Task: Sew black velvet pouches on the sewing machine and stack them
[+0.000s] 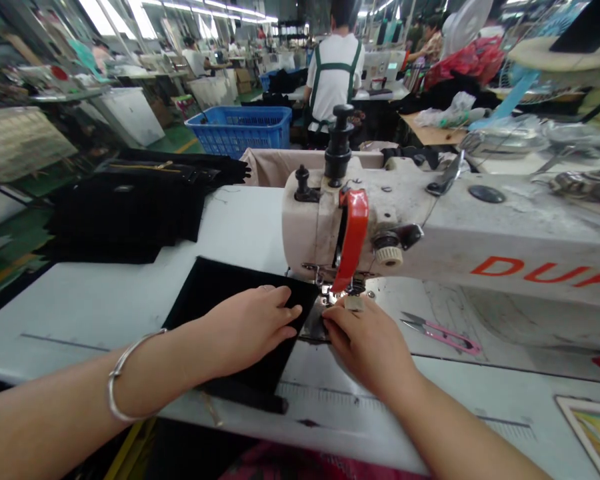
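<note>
My left hand [260, 327] lies on a black fabric piece [220, 287], its fingers a little bent and apart, pressing on the cloth near its right edge. That piece is spread on the white sewing table, with its far right corner at the presser foot [326, 293] of the sewing machine [420, 207]. My right hand [365, 337] is closed beside the needle area, thumb and fingers together over the metal plate [314, 325]; what they pinch, if anything, is hidden. A small beige block [353, 304] shows at its fingers. An orange guard [354, 233] hangs in front of the needle bar.
Pink thread snips [445, 333] lie right of my right hand, under the machine arm. A stack of black fabric pieces [130, 207] sits at the table's far left. Beyond stand a blue basket [245, 130] and a person in a white shirt [333, 77].
</note>
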The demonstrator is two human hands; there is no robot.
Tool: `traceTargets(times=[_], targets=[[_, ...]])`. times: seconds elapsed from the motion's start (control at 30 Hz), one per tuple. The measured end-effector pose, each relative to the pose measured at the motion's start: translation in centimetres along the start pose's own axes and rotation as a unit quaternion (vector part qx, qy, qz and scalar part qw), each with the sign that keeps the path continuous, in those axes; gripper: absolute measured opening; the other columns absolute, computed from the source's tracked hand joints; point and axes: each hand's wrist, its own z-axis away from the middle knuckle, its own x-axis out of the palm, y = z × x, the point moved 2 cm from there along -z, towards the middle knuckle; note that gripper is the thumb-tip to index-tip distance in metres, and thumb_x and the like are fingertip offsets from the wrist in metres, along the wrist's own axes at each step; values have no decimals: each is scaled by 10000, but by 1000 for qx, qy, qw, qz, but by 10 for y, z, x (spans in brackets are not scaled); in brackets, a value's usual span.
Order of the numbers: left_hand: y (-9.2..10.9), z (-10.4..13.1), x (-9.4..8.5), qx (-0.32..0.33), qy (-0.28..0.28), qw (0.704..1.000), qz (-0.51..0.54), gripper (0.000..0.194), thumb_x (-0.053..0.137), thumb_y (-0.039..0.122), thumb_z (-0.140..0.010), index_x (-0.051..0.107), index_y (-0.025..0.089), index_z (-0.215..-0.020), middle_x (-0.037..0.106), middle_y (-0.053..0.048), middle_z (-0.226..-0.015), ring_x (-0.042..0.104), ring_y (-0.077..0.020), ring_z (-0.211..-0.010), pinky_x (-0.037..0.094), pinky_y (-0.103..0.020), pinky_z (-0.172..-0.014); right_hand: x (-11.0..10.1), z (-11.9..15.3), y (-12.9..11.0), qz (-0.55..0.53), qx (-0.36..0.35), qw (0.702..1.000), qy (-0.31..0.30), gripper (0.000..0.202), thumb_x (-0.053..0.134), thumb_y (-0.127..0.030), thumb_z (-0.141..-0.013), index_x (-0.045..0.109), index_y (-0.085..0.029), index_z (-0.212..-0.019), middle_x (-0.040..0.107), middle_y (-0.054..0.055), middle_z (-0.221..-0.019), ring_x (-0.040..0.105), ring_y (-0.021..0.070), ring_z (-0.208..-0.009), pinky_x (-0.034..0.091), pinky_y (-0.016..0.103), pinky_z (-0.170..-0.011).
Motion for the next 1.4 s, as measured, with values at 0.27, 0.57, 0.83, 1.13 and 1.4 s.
traceTargets(times=[0.27,0.57,0.83,1.13,1.4], targets=[[20,5,32,0,81,991,102,368,443,200,-992,517,143,-1348,527,-96,-1420,448,-202,-1349,364,-417,-1166,-3,10,3,-6,-79,997,11,308,568,-79,-883,653,-208,-1150,683,62,-1020,606,231,-958,486,385,-847],[39,4,39,-17,124,989,76,368,438,160,-978,513,81,-1330,545,-125,-1400,449,-238,-1353,398,-430,-1152,-2,11,4,-11,-75,997,3,300,591,-67,-863,680,-192,-1120,692,67,-1031,611,235,-948,508,392,-848],[34,10,25,-4,49,997,62,397,462,226,-994,502,104,-1370,505,-125,-1448,435,-268,-1373,389,-491,-1147,-19,31,-17,-94,7,995,-44,322,517,22,-785,694,-190,-950,650,63,-924,580,245,-918,505,390,-804],[89,70,23,-29,77,992,99,558,530,338,-966,393,121,-1461,473,-129,-1477,431,-269,-1381,455,-431,-1099,-19,83,-49,-278,195,940,-38,76,619,-204,-860,619,-241,-794,642,-24,-762,611,158,-693,457,268,-618],[88,64,35,-24,78,989,121,548,532,226,-942,389,120,-1461,497,-133,-1453,381,-282,-1410,404,-499,-1138,-22,75,-41,-350,264,895,-83,63,648,-208,-858,636,-249,-812,659,-57,-704,614,138,-638,455,245,-596]])
